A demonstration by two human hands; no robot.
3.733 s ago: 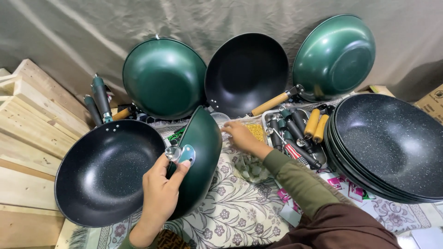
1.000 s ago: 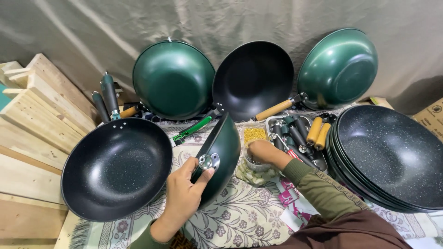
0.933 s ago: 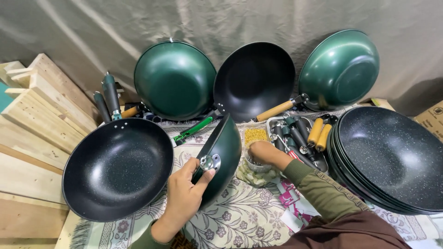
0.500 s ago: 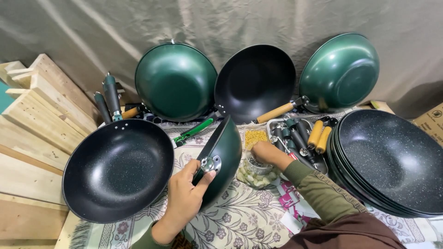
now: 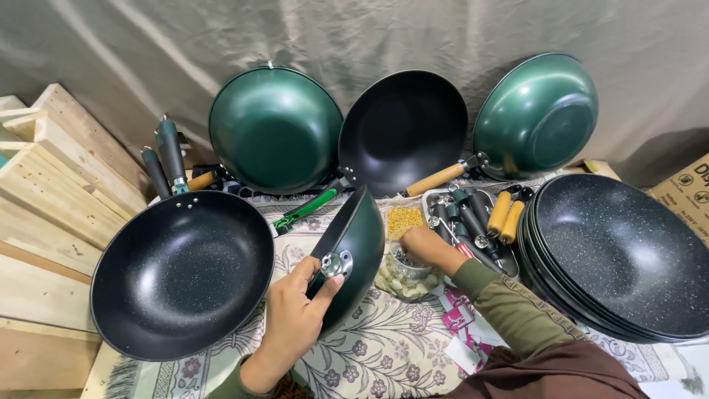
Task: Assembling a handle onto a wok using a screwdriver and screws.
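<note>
Left of the tilted green wok [image 5: 360, 247], a black speckled wok [image 5: 181, 273] lay open side up on the floral cloth [image 5: 384, 347], against stacked wooden planks [image 5: 44, 199]. The left hand [image 5: 295, 318] held the green wok on edge, fingers [image 5: 319, 287] closed on the metal handle bracket [image 5: 336, 264] at its rim. Right of that wok, the right hand [image 5: 428, 247] reached into a small container of screws [image 5: 406, 262]; whether its fingers pinched anything could not be told, with a stack of black woks [image 5: 620, 258] farther right.

Brown cardboard box [image 5: 683, 193] with dark print stood far right of the right hand [image 5: 427, 246]. Pink printed packet [image 5: 463, 310] lay just below that hand's wrist.
</note>
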